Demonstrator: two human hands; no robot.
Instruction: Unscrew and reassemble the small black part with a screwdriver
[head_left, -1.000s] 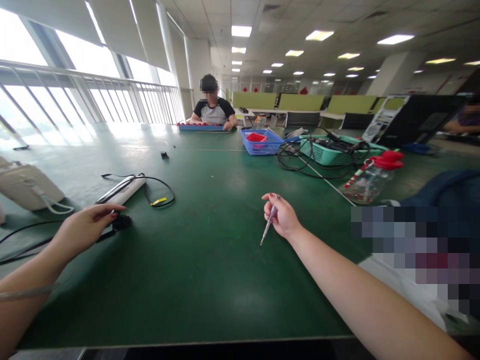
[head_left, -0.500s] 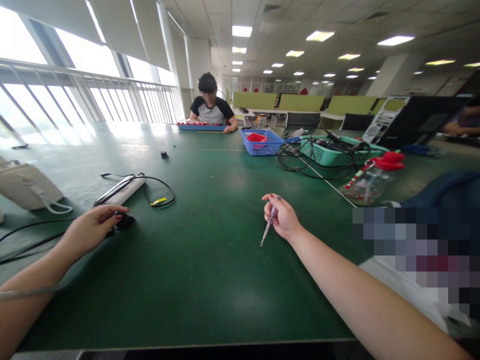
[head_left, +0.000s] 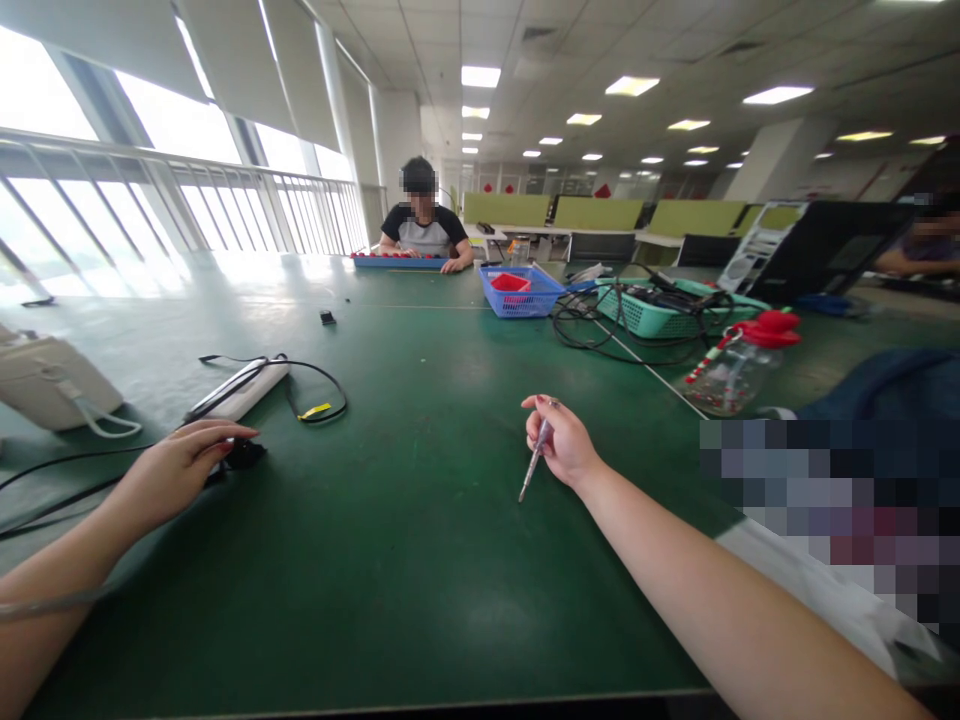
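Note:
My right hand (head_left: 564,444) is closed around a slim screwdriver (head_left: 533,470) with a see-through, purplish handle. Its metal tip points down and slightly left, above or on the green table (head_left: 420,560); I cannot tell if it touches. On the left, my left hand (head_left: 187,455) lies palm down with fingers stretched out and the thumb apart. Its fingertips reach over a small black object (head_left: 246,455), perhaps touching it, at the near end of a white power strip (head_left: 244,388). The fingers partly hide that object.
A black cable with a yellow tag (head_left: 315,411) curls by the strip. At left sits a white case (head_left: 56,385). Blue (head_left: 521,300) and green baskets (head_left: 652,315), tangled cables and a red-capped bottle (head_left: 742,370) stand right. Across the table a person (head_left: 422,225) sits behind a blue tray (head_left: 397,262).
My left hand's fingers have straightened and reach slightly further over the black object. The right hand holds the screwdriver as before. The view has tilted up slightly.

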